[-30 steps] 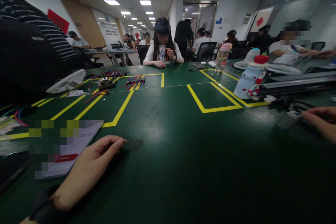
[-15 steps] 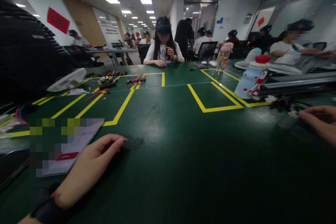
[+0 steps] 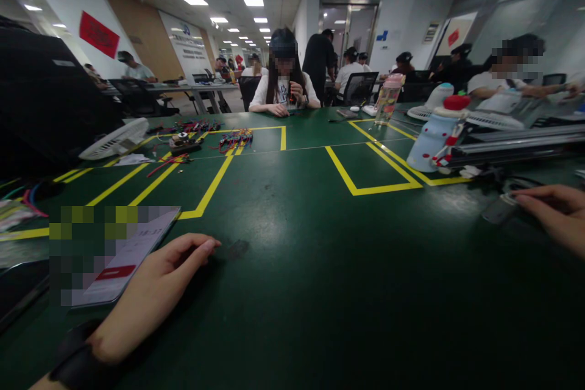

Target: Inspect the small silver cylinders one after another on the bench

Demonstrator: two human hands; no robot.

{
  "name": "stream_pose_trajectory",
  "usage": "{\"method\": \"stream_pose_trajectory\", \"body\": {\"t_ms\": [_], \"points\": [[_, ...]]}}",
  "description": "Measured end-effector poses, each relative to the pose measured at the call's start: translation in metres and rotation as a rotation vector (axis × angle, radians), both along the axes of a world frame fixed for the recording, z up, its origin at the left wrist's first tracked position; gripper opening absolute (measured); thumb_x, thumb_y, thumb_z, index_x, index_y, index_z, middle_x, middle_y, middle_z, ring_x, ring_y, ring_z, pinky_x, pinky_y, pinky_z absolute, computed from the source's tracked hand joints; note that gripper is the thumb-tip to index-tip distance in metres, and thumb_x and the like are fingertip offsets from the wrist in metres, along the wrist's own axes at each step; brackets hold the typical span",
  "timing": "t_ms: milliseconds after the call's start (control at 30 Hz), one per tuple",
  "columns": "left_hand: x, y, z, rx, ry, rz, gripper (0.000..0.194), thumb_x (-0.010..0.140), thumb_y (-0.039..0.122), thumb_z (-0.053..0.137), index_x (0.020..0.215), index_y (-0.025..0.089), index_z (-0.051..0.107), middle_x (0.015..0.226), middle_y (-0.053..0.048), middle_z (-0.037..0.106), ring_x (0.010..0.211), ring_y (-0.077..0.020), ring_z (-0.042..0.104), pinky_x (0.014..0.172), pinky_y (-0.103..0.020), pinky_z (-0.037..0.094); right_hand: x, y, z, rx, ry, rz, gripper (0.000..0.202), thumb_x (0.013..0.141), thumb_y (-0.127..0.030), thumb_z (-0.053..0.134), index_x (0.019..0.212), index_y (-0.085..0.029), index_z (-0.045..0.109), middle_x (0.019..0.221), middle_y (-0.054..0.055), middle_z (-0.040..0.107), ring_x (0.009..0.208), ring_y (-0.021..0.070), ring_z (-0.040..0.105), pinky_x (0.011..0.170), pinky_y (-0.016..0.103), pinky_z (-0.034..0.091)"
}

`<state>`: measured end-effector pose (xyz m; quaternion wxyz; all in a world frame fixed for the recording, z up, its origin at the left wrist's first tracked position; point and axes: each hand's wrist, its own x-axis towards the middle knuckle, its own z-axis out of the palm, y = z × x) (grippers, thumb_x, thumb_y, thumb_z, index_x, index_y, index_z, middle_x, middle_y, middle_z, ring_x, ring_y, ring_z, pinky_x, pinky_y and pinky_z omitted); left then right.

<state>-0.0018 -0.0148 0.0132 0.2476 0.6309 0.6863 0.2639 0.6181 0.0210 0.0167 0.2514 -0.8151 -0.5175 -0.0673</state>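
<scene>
My left hand [image 3: 185,265] rests on the green table, thumb and fingers closed together, with nothing visible between them. Its wrist wears a dark band [image 3: 77,356]. Beside that wrist lies a phone [image 3: 123,289] with a lit screen, partly blurred out. At the right edge, my right hand [image 3: 555,213] has thumb and fingers pinched at the top of a small greyish, see-through cylinder [image 3: 497,210]. The cylinder's exact kind cannot be made out. Dark cables [image 3: 521,183] lie just behind it.
A blue bottle with a red top [image 3: 432,137] stands near metal rails [image 3: 516,146] at right. Bundles of coloured wires [image 3: 235,141] and a white fan [image 3: 114,139] lie at left. Yellow tape [image 3: 388,189] marks the table [image 3: 292,268]. Across it sits a person [image 3: 283,88].
My right hand has shifted slightly left, its fingertips now at the small cylinder's top. My left hand has stayed in place.
</scene>
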Motion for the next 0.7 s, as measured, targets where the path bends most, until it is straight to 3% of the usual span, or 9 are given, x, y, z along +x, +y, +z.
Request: {"method": "stream_pose_trajectory", "body": {"t_ms": [67, 167, 500, 700], "points": [[0.0, 0.0, 0.0, -0.012, -0.01, -0.002, 0.038, 0.086, 0.054, 0.051, 0.104, 0.023, 0.065, 0.094, -0.001, 0.072, 0.091, -0.0233, 0.066, 0.078, -0.029, 0.048, -0.015, -0.005, 0.005, -0.047, 0.108, 0.01, 0.036, 0.08, -0.047, 0.053, 0.106, -0.024, 0.06, 0.1, 0.013, 0.062, 0.07, 0.0193, 0.056, 0.059, 0.033, 0.041], [0.0, 0.0, 0.0, -0.028, -0.017, -0.006, 0.037, 0.087, 0.054, 0.051, 0.104, 0.024, 0.064, 0.096, 0.0, 0.071, 0.093, -0.0226, 0.065, 0.08, -0.029, 0.046, -0.032, -0.01, 0.005, 0.003, 0.147, 0.062, 0.051, 0.075, -0.049, 0.061, 0.118, -0.024, 0.052, 0.114, 0.015, 0.058, 0.08, 0.0216, 0.059, 0.065, 0.034, 0.044], [-0.005, -0.001, -0.004, -0.064, -0.032, -0.02, 0.04, 0.087, 0.056, 0.048, 0.106, 0.023, 0.06, 0.098, -0.001, 0.069, 0.096, -0.0239, 0.062, 0.085, -0.032, 0.043, -0.013, -0.002, -0.018, -0.022, 0.087, 0.044, 0.062, 0.068, -0.051, 0.068, 0.117, -0.018, 0.053, 0.106, 0.016, 0.061, 0.081, 0.0241, 0.061, 0.067, 0.035, 0.046], [-0.004, 0.0, -0.005, -0.077, -0.057, -0.02, 0.04, 0.087, 0.057, 0.048, 0.107, 0.024, 0.058, 0.1, 0.0, 0.067, 0.099, -0.0233, 0.06, 0.087, -0.032, 0.041, -0.021, 0.0, -0.014, -0.028, 0.022, 0.023, 0.065, 0.068, -0.05, 0.07, 0.119, -0.013, 0.053, 0.101, 0.015, 0.061, 0.079, 0.0183, 0.059, 0.063, 0.029, 0.044]]}}
